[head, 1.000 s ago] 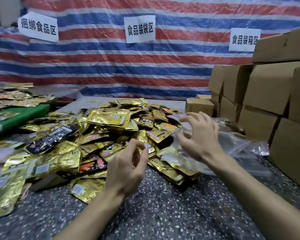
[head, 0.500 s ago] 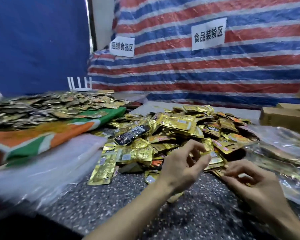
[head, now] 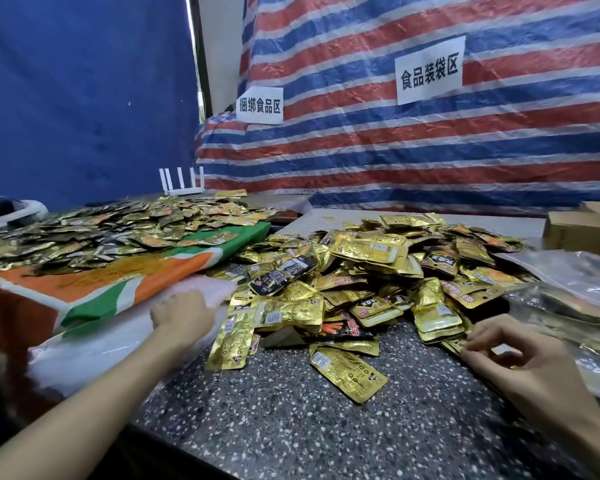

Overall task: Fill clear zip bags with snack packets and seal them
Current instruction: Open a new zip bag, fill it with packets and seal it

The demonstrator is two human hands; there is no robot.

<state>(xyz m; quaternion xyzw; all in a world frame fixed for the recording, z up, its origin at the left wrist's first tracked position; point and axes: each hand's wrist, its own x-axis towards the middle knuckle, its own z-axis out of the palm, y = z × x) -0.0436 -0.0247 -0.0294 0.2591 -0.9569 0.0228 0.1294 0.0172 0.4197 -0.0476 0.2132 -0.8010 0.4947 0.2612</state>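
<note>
Bare hands work a speckled table (head: 291,438) beneath a paper sign (head: 429,73) pinned to striped sheeting (head: 430,157); the left hand (head: 182,315) lies on a stack of empty clear bags (head: 111,344) at the table's left edge, fingers bent down over the top one, though this angle does not show whether they have pinched it; the right hand (head: 523,368) hovers at the near right fringe of the heap of snack packets (head: 378,268), fingers loosely curled, with nothing visibly held. The bag stack lies to the person's left, its long side running from near left away toward the heap, partly tucked under an orange and green cloth (head: 111,285); the left hand is plainly the nearer one and looks set to draw a fresh bag rightward. The packets sit straight ahead between the two hands, just beside the right fingertips, so that hand is likely to do the loading; filled bags (head: 575,299) rest at the far right, with cardboard boxes (head: 582,230) behind them. The thin plastic will probably cling, so more than one bag may lift together.
</note>
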